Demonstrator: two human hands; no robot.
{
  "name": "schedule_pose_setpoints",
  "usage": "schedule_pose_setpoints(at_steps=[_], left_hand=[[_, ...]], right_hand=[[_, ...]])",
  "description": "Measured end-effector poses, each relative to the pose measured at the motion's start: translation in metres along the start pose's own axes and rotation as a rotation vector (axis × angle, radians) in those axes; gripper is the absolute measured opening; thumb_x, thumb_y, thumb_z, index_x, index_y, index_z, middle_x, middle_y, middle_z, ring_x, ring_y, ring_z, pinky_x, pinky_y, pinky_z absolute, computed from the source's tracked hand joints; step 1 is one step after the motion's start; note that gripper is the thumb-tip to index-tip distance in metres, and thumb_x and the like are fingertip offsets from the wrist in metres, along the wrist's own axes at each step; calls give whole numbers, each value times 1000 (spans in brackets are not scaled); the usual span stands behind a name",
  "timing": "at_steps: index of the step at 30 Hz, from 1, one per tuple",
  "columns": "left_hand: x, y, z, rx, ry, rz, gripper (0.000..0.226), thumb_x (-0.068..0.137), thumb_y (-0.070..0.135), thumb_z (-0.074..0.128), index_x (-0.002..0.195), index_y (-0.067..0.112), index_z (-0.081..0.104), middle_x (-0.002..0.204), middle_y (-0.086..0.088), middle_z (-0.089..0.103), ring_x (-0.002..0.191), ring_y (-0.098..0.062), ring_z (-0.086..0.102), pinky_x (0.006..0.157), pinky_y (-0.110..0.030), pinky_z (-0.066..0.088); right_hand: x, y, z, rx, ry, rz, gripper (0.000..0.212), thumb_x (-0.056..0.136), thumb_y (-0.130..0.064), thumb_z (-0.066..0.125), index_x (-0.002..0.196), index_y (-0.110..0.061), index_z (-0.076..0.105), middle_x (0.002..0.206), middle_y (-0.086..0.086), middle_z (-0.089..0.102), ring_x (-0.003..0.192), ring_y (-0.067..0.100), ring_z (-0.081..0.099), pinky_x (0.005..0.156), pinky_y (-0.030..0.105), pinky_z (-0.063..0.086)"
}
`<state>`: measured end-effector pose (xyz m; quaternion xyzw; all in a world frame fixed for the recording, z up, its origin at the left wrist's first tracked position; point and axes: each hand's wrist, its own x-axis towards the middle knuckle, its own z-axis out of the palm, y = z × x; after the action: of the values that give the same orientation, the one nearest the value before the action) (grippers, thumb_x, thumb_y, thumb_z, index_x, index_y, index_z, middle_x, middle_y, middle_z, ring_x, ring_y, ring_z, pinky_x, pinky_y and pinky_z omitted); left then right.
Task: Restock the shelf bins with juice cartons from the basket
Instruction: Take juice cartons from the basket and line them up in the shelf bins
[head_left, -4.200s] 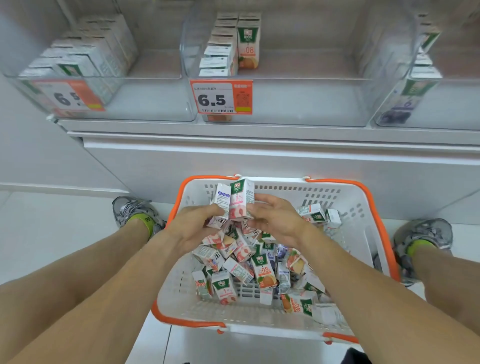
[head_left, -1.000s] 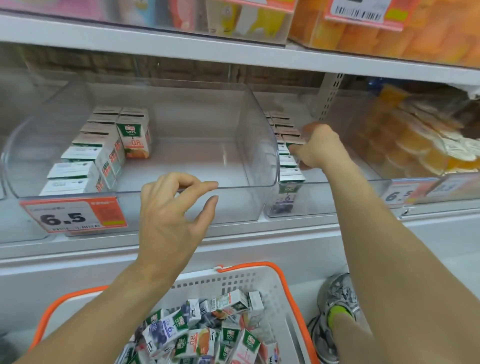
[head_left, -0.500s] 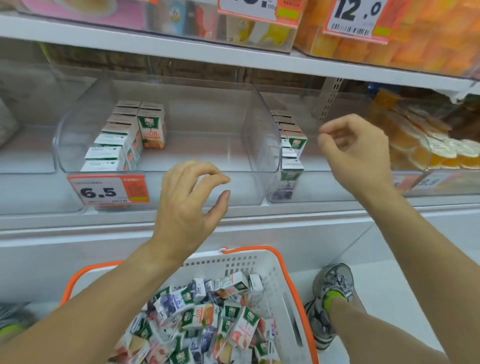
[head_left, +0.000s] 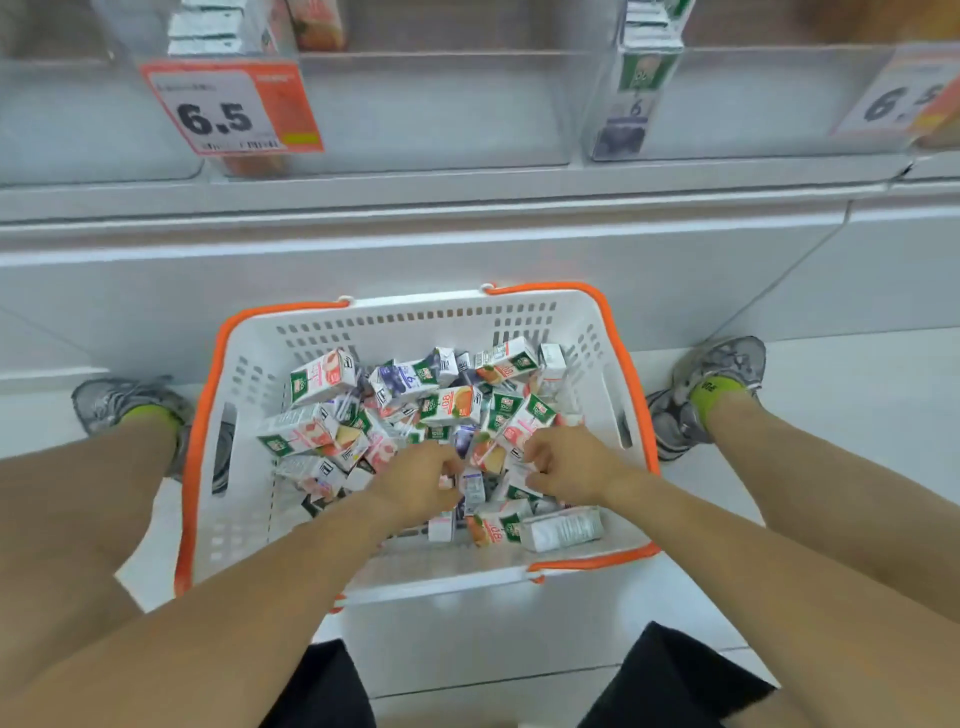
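White shop floor (head_left: 857, 395) runs below a pale shelf front, and a white basket (head_left: 249, 519) with an orange rim stands on it between the person's two feet. Both hands are down inside the basket, at its near half. The left hand (head_left: 415, 480) has its fingers curled into the heap of juice cartons (head_left: 452, 405); the picture is too blurred to tell whether its grip holds one. The right hand (head_left: 563, 465), just beside it, also has curled fingers among the cartons, and its grip cannot be told either. A few cartons stand between the two hands. The heap fills the middle and right of the basket; bare mesh floor shows along the left wall and near the front wall. A grey shoe (head_left: 122, 402) touches the left rim, and the other shoe (head_left: 711, 384) sits just beside the right rim. Above, clear shelf bins (head_left: 441, 104) line the shelf edge. The middle bin carries a price tag (head_left: 231, 106) reading 6.5 and holds cartons at its left side only. The right bin shows one row at its left wall.
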<state>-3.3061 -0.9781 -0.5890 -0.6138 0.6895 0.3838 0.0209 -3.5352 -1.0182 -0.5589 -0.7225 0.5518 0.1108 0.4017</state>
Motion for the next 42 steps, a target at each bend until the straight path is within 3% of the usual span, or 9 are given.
schedule_pose_setpoints(at_steps=[5,10,15,19,24,28,33,38,42], left_hand=[[-4,-25,29,105,-102,-23,53,89,24,68,139,24,50,122,-5,47,105,-21,52,95,-30,43],[11,-29,26,135,-83,-136,70,94,33,60,154,32,23,140,-14,31,111,-29,53,103,-42,45],[22,-23,31,76,-129,-214,62,93,36,63,149,24,39,149,-17,18,133,-37,41,114,-40,34],[23,-26,38,26,-68,-228,47,90,35,69,134,23,56,154,-18,14,141,-42,28,117,-46,30],[26,-17,47,-44,23,-258,13,85,30,75,90,22,66,148,-17,23,135,-42,35,113,-42,31],[23,-14,51,-55,74,-233,26,78,11,78,89,23,57,135,-11,32,120,-35,47,102,-40,42],[24,4,22,-594,78,-332,58,71,12,84,112,29,47,102,-10,58,73,-25,61,62,-36,54],[21,19,-25,-1080,-26,-410,54,74,13,83,122,21,59,95,-7,67,79,-20,58,77,-36,49],[7,38,-55,-1350,-89,-242,14,78,19,77,87,8,74,88,-15,62,77,-26,57,77,-38,51]], right_hand=[[4,10,13,-198,-230,-32,38,90,-45,66,117,-19,70,116,-1,68,102,18,62,80,24,42],[3,14,4,-194,-509,-29,57,82,-46,75,135,-30,60,137,-9,59,122,14,55,103,30,42],[6,13,9,-224,-515,-66,56,87,-37,72,138,-26,55,137,-4,58,120,17,56,96,28,43],[8,16,2,-30,-479,-46,48,85,-34,77,128,-22,59,113,-9,60,101,11,56,84,23,39],[9,12,-8,414,-228,-28,54,78,-34,83,124,-22,57,111,-5,59,93,11,59,85,27,49],[9,12,-10,492,-138,-4,56,79,-28,83,126,-31,53,113,-1,56,90,13,60,83,29,53],[8,15,-22,619,-110,-10,54,82,-23,80,130,-27,56,112,2,60,93,18,63,83,30,55],[3,7,-49,868,-72,-3,54,89,-20,72,138,-21,50,121,13,61,91,21,64,73,27,55],[-5,-16,-75,953,-39,-58,49,89,-25,70,133,-14,50,118,17,65,93,27,62,76,35,53]])
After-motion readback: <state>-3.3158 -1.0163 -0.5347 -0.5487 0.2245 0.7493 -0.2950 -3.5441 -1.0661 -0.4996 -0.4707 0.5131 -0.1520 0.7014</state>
